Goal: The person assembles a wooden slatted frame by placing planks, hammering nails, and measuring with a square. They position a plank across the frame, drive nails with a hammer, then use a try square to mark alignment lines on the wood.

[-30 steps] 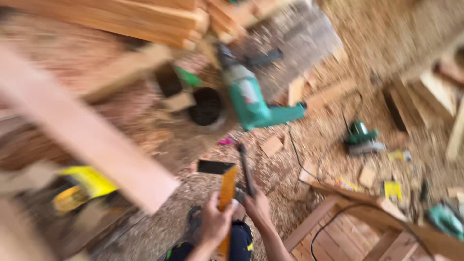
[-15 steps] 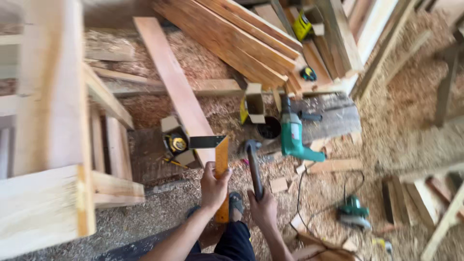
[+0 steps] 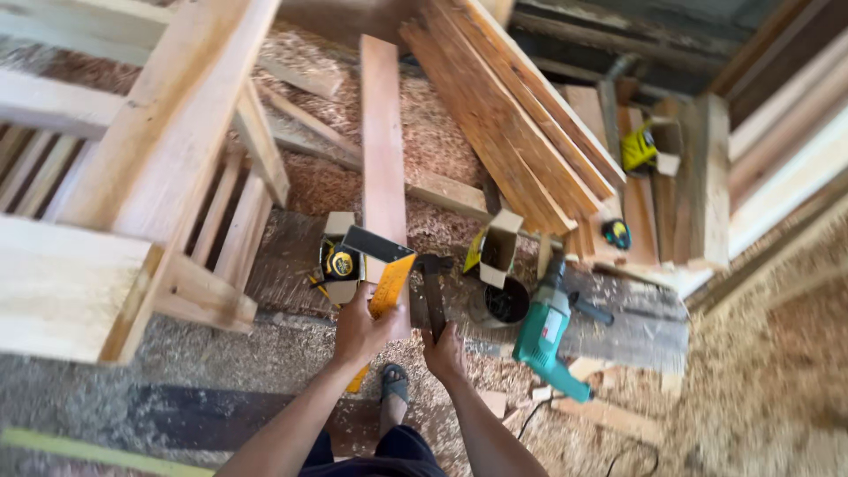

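My left hand (image 3: 360,330) grips a try square (image 3: 386,274) with an orange stock and a dark blade, held upright in front of me. My right hand (image 3: 444,352) is closed around the dark handle of a hammer (image 3: 433,296), whose head points away from me. Both tools hover above a long wooden plank (image 3: 382,150) that runs away from me across a sawdust-covered floor. A yellow tape measure (image 3: 340,262) sits in a small open box just left of the square.
A teal electric drill (image 3: 546,331) lies to the right beside a round black tin (image 3: 505,303) and an open cardboard box (image 3: 496,248). A slatted wooden frame (image 3: 159,185) fills the left. Stacked planks (image 3: 521,124) lean at the back right. My sandalled foot (image 3: 394,386) shows below.
The view has swung left and steadied, bringing the wooden frame and long plank in. Both hands keep the square and hammer, now held over the plank's near end.
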A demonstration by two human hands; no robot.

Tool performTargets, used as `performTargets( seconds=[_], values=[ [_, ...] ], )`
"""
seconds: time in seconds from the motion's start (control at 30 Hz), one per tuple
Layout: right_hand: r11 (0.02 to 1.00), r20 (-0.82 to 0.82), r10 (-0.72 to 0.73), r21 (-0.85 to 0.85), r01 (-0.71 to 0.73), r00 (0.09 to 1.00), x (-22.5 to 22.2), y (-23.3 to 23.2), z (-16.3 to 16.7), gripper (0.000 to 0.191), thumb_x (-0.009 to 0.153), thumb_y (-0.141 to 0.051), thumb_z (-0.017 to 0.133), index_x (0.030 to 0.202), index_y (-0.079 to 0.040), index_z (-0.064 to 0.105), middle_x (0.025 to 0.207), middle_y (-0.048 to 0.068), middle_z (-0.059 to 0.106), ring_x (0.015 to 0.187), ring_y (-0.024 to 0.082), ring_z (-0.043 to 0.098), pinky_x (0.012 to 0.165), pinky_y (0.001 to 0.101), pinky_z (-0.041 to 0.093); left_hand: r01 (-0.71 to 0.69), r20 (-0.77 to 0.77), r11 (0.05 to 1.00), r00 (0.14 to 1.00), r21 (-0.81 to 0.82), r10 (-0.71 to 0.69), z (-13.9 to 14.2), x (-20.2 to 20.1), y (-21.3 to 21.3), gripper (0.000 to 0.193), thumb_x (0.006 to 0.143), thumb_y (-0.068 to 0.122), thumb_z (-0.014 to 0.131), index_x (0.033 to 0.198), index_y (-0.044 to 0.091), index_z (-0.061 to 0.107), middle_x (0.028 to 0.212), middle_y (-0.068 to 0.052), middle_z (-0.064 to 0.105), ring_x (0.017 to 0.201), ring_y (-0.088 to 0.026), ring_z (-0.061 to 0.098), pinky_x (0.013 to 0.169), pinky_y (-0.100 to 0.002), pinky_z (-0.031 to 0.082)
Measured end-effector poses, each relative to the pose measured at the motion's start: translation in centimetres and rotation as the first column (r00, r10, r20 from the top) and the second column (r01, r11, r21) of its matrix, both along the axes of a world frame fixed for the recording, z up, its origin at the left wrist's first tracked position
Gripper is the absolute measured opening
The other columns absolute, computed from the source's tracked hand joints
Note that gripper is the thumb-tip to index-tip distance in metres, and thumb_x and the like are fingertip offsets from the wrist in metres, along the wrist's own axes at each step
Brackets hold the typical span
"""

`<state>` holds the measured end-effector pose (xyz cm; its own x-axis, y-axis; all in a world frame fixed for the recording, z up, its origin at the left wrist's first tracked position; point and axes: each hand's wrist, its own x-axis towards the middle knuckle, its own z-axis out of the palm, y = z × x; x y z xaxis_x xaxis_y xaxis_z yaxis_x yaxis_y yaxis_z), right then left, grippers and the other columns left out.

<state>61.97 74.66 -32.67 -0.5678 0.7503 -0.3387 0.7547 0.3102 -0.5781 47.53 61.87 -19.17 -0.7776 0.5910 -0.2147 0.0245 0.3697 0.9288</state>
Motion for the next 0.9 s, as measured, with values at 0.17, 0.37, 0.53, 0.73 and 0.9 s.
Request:
performTargets(
  seconds=[0.17,0.37,0.53,0.73,0.9],
  values=[
    [0.995,0.158,0.087,0.031,-0.094,0.984,-3.9,3.7,4.1,0.037,0.094,-0.038,0.065,0.113,-0.006,0.07,0.103,0.016,0.072,0.091,0.028,0.073,0.078,0.0431,0.06,0.123,-0.159,0.956,0.973,-0.267,-0.17,7.2,0.2,1.0,0.05,0.087,0.037,0.074,0.128,0.011,0.063,0.085,-0.009,0.077,0.057,-0.017,0.071,0.051,-0.034,0.061],
    [0.978,-0.966,-0.067,-0.014,0.209,0.248,-11.7,7.1,24.8,0.025,0.112,-0.018,0.058,0.092,-0.005,0.058,0.081,0.006,0.063,0.07,0.01,0.058,0.064,0.0265,0.047,0.066,-0.671,0.997,0.737,-0.042,-0.078,20.7,-2.5,0.8,0.052,0.078,0.029,0.077,0.124,0.005,0.069,0.094,-0.014,0.073,0.075,-0.029,0.072,0.067,-0.042,0.06],
    [0.656,-0.627,0.739,0.753,-0.048,0.247,-13.8,3.8,43.0,0.017,0.099,-0.017,0.068,0.111,-0.006,0.068,0.114,0.011,0.067,0.106,0.026,0.061,0.097,0.0413,0.046,-0.022,-0.756,0.981,0.64,-0.194,-0.136,30.3,-4.6,-3.9,0.052,0.072,0.036,0.079,0.117,0.011,0.071,0.094,-0.013,0.067,0.087,-0.034,0.067,0.072,-0.051,0.057],
    [-0.047,0.096,0.988,0.934,-0.354,0.121,-19.9,-4.7,49.4,0.025,0.08,-0.034,0.07,0.093,-0.012,0.076,0.101,0.006,0.069,0.118,0.031,0.059,0.112,0.0594,0.021,-0.174,-0.907,0.958,0.397,-0.226,-0.142,35.1,-9.9,-13.8,0.039,0.064,0.016,0.066,0.101,0.015,0.076,0.091,-0.006,0.068,0.109,-0.025,0.059,0.109,-0.057,0.035],
    [-0.12,0.1,0.993,0.732,-0.67,-0.069,-25.8,-8.9,47.9,0.032,0.084,-0.04,0.071,0.082,-0.008,0.073,0.091,0.011,0.067,0.098,0.028,0.064,0.097,0.0487,0.04,-0.224,-0.91,0.935,0.375,-0.275,-0.177,34.2,-14.4,-19.9,0.038,0.062,0.011,0.063,0.096,0.019,0.078,0.096,0.002,0.073,0.121,-0.019,0.059,0.128,-0.063,0.009]
  ],
)
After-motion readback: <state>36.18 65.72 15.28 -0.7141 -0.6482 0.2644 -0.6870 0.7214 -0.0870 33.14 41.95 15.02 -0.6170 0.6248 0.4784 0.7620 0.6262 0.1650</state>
